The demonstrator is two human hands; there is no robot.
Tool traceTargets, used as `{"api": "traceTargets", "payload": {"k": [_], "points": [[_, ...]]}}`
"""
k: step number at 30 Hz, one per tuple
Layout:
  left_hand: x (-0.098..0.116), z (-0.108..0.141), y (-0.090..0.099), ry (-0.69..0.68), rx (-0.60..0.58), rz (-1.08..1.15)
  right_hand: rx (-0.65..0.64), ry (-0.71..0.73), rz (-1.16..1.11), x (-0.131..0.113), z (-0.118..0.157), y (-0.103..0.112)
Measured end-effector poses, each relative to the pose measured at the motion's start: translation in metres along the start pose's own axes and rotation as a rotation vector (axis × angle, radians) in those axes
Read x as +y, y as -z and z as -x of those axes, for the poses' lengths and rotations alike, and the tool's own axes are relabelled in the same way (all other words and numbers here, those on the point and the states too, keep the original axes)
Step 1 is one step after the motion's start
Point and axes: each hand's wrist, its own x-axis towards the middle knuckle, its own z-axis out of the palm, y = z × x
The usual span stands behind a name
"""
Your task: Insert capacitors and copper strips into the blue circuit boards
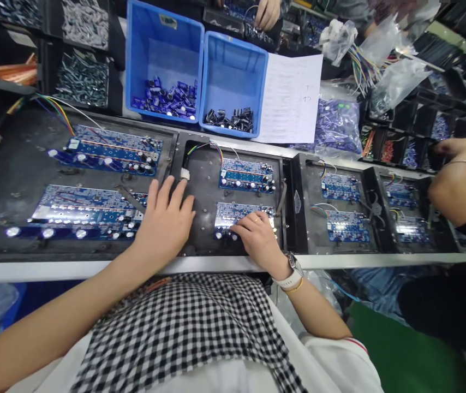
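My left hand [166, 215] lies flat with its fingers stretched, over the frame between two black trays and beside the right end of a blue circuit board [81, 204]. Nothing shows in its grasp. My right hand [260, 237] bends over the near circuit board [227, 210] in the middle tray. Its thumb and fingers are pinched together at the board's front row of capacitors [219, 236]; whatever they grip is too small or hidden to make out. Behind it lies another circuit board [247, 173] with a coloured wire bundle [216, 147].
Blue bins hold blue capacitors [169, 98] and black capacitors [233, 120]. Printed paper [292, 98] and a bag of blue parts [337, 125] lie right of them. A co-worker's arm [458, 180] reaches in at right; another person's hand [268, 13] is at the back.
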Motion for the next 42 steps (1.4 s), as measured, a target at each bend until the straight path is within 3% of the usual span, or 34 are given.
{"api": "traceTargets", "payload": {"k": [3,5,9,11,14,17,20,26,29,31,33,36,42], "points": [[-0.009,-0.004,0.002,-0.013,-0.013,-0.118,-0.037,-0.004,-0.018,-0.003,-0.002,0.007],[-0.012,-0.007,0.002,0.002,-0.014,-0.169,0.013,-0.073,-0.105,-0.001,0.002,0.016],[-0.013,-0.010,0.003,0.038,0.025,-0.162,0.374,-0.500,-0.415,0.019,0.027,0.027],[-0.013,-0.009,0.003,0.023,0.049,-0.123,0.472,-0.752,-0.613,0.032,0.040,0.024],[-0.015,-0.005,0.002,-0.010,0.079,-0.075,0.376,-1.003,-0.958,0.042,0.049,0.014],[-0.015,0.000,0.002,-0.033,0.122,0.004,0.347,-1.081,-1.136,0.039,0.047,0.009],[-0.013,0.002,0.007,-0.026,0.164,0.072,0.375,-1.116,-1.154,0.036,0.048,0.019],[-0.017,-0.003,0.048,-0.024,0.286,0.159,0.382,-1.075,-1.022,0.032,0.065,0.086],[-0.039,0.001,0.077,-0.006,0.332,0.163,0.391,-1.011,-0.978,0.015,0.052,0.116],[-0.063,0.009,0.096,0.017,0.351,0.156,0.376,-0.937,-1.059,-0.004,0.031,0.120],[-0.093,0.022,0.112,0.028,0.367,0.123,0.359,-0.815,-1.192,-0.026,0.005,0.110],[-0.144,0.047,0.130,0.035,0.346,0.017,0.324,-0.589,-1.310,-0.060,-0.036,0.076],[-0.232,0.082,0.131,0.140,0.233,-0.145,0.279,-0.385,-1.163,-0.108,-0.092,0.005]]}}
